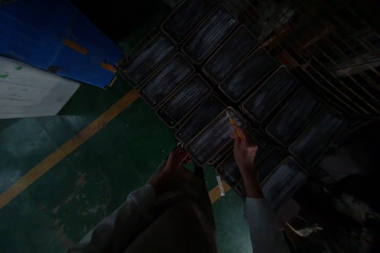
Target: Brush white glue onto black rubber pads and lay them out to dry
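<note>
My right hand is closed round a thin yellow-handled brush. The brush's pale tip touches the upper right end of a dark rectangular panel with rounded corners. Whitish streaks run lengthwise over that panel. Beside the panel's lower left corner is my left hand, its fingers curled together; a small pale bit shows at the fingertips, too dim to name. Several like panels, such as this streaked one and another further back, lie in slanting rows around it.
A blue box-like block with orange tape stands at the left, above a white board. A yellow line crosses the green floor. Wire racking rises at the right. The light is very dim.
</note>
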`<state>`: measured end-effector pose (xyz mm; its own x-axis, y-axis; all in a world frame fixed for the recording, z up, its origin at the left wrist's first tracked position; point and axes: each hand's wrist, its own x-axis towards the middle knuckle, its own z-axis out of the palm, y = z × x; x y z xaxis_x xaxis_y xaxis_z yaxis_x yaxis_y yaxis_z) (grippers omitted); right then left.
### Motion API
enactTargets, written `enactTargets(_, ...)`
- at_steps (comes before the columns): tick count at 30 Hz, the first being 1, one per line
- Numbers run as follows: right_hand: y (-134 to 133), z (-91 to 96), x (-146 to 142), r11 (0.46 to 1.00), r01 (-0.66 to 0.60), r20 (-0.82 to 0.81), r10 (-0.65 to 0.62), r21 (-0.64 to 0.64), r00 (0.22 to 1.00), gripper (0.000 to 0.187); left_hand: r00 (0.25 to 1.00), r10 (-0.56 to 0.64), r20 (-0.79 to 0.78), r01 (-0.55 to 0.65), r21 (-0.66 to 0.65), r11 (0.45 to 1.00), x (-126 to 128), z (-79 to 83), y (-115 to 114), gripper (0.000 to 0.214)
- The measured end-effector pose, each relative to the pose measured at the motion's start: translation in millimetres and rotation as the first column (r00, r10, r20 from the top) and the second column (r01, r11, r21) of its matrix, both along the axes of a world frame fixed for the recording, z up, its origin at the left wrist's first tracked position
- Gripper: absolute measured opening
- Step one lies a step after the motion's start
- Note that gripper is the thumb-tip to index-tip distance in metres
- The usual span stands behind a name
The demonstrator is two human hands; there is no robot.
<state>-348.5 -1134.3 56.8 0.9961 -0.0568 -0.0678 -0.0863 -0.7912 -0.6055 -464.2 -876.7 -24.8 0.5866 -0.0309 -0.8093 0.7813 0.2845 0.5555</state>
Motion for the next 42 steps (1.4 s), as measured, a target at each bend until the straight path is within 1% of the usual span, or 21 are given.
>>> enactTargets(2, 10.7, -3.9, -9.0, 0.986, -0.128, -0.045, 0.124, -0.105, 0.991, 0.03, 1.0, 0.011, 0.01, -0.011, -0.03, 0.999, -0.9, -1.7, 0.2, 0.045)
enactTargets(4, 28.8, -4.3, -30.6, 0.956, -0.26, -0.149, 0.239, -0.137, 0.959, 0.031, 0.999, 0.036, 0.023, -0.034, -0.055, 0.998, -1.0, -2.2, 0.1, 0.045)
enactTargets(6, 49.3, 1.8, -61.0, 0.926, -0.364, -0.249, 0.33, -0.104, 0.911, 0.037, 0.998, 0.052, 0.038, -0.049, -0.077, 0.996, 0.2, -1.1, -0.3, 0.045)
enactTargets(8, 65.9, 13.9, -92.4, 0.914, -0.406, -0.311, 0.383, -0.012, 0.87, 0.039, 0.998, 0.043, 0.053, -0.039, -0.07, 0.997, 1.9, 1.2, -0.8, 0.044)
enactTargets(9, 70.9, 21.2, -105.5, 0.916, -0.399, -0.326, 0.394, 0.055, 0.86, 0.037, 0.998, 0.031, 0.06, -0.027, -0.055, 0.998, 2.6, 2.4, -1.0, 0.043)
enactTargets(11, 72.6, 34.3, -122.0, 0.923, -0.332, -0.327, 0.379, 0.193, 0.865, 0.032, 0.998, 0.011, 0.067, -0.009, -0.029, 1.0, 3.3, 4.6, -1.2, 0.043)
enactTargets(13, 64.1, 40.8, -124.1, 0.932, -0.227, -0.289, 0.309, 0.283, 0.906, 0.029, 0.998, 0.019, 0.059, -0.017, -0.032, 0.999, 3.2, 6.8, -1.2, 0.045)
enactTargets(15, 50.1, 38.1, -116.2, 0.95, -0.13, -0.217, 0.196, 0.285, 0.956, 0.029, 0.999, 0.034, 0.038, -0.032, -0.041, 0.999, 3.5, 10.2, -1.5, 0.05)
enactTargets(17, 37.7, 28.9, -107.7, 0.97, -0.07, -0.154, 0.109, 0.234, 0.982, 0.031, 0.999, 0.033, 0.024, -0.032, -0.025, 0.999, 5.0, 15.6, -2.6, 0.051)
enactTargets(18, 34.0, 24.0, -106.0, 0.975, -0.073, -0.142, 0.104, 0.21, 0.984, 0.031, 0.999, 0.024, 0.024, -0.023, -0.016, 1.0, 6.1, 18.8, -3.6, 0.05)
enactTargets(20, 32.8, 18.8, -110.7, 0.978, -0.114, -0.162, 0.143, 0.177, 0.976, 0.031, 0.999, 0.008, 0.039, -0.008, -0.006, 1.0, 8.4, 25.0, -6.0, 0.049)
enactTargets(22, 37.2, 23.2, -124.9, 0.97, -0.15, -0.214, 0.19, 0.191, 0.958, 0.029, 0.998, -0.015, 0.065, 0.016, -0.013, 1.0, 10.0, 29.0, -8.4, 0.048)
enactTargets(23, 39.5, 28.9, -133.7, 0.967, -0.137, -0.242, 0.189, 0.217, 0.952, 0.028, 0.997, -0.031, 0.073, 0.032, -0.014, 0.999, 10.3, 30.0, -9.4, 0.048)
enactTargets(25, 39.7, 43.9, -150.7, 0.956, -0.043, -0.28, 0.127, 0.29, 0.952, 0.027, 0.996, -0.062, 0.069, 0.063, -0.01, 0.998, 10.1, 31.3, -10.8, 0.05)
enactTargets(27, 30.6, 58.7, -163.5, 0.93, 0.085, -0.278, 0.019, 0.359, 0.96, 0.028, 0.997, -0.051, 0.051, 0.052, -0.004, 0.999, 9.3, 34.0, -12.2, 0.054)
enactTargets(30, -0.5, 74.4, -177.0, 0.887, 0.278, -0.222, -0.207, 0.368, 0.953, 0.027, 0.999, 0.004, 0.034, -0.003, -0.037, 0.999, 7.7, 45.7, -17.4, 0.06)
enactTargets(33, -41.7, 85.4, -192.6, 0.817, 0.472, -0.168, -0.441, 0.331, 0.881, 0.026, 0.998, -0.057, 0.025, 0.06, -0.128, 0.99, 5.2, 65.3, -31.1, 0.06)
enactTargets(35, -68.0, 92.3, -206.6, 0.753, 0.581, -0.14, -0.569, 0.309, 0.811, 0.026, 0.994, -0.098, 0.055, 0.106, -0.178, 0.978, 2.7, 78.9, -46.2, 0.056)
enactTargets(37, -90.8, 98.4, -222.7, 0.695, 0.664, -0.107, -0.664, 0.277, 0.74, 0.027, 0.987, -0.121, 0.108, 0.142, -0.217, 0.966, -0.1, 91.0, -65.4, 0.051)
enactTargets(40, -117.3, 103.9, -247.2, 0.637, 0.731, -0.057, -0.743, 0.244, 0.667, 0.031, 0.966, -0.162, 0.202, 0.213, -0.267, 0.94, -2.9, 107.0, -98.2, 0.048)
enactTargets(42, -130.4, 105.1, -262.0, 0.607, 0.762, -0.056, -0.773, 0.226, 0.632, 0.033, 0.949, -0.183, 0.255, 0.253, -0.276, 0.927, -3.2, 117.4, -120.5, 0.048)
